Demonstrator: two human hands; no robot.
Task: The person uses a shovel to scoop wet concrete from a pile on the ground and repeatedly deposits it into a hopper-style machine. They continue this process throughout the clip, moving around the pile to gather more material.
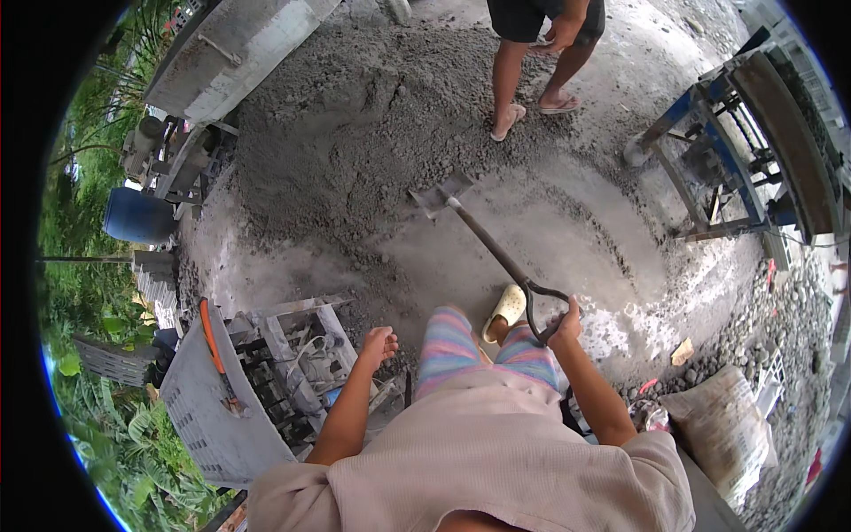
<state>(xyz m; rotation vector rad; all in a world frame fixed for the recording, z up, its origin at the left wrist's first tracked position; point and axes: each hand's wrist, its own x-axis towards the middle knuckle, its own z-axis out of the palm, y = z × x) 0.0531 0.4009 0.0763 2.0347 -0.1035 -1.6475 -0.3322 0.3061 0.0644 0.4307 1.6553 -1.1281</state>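
My right hand (565, 324) is closed round the D-shaped grip of a shovel (494, 251). Its wooden shaft slants forward and left, and the grey metal blade lies at the edge of a broad spread of damp grey sand and gravel mix (337, 151). My left hand (379, 347) hangs beside my left thigh, away from the shovel. Its fingers are curled in, and nothing shows in them.
Another person (550, 53) in dark shorts and flip-flops stands on the far side of the mix. Machine frames stand at the left (292, 363) and right (736, 151). A blue drum (139, 215) is far left; a stuffed sack (720, 426) lies near right by loose gravel.
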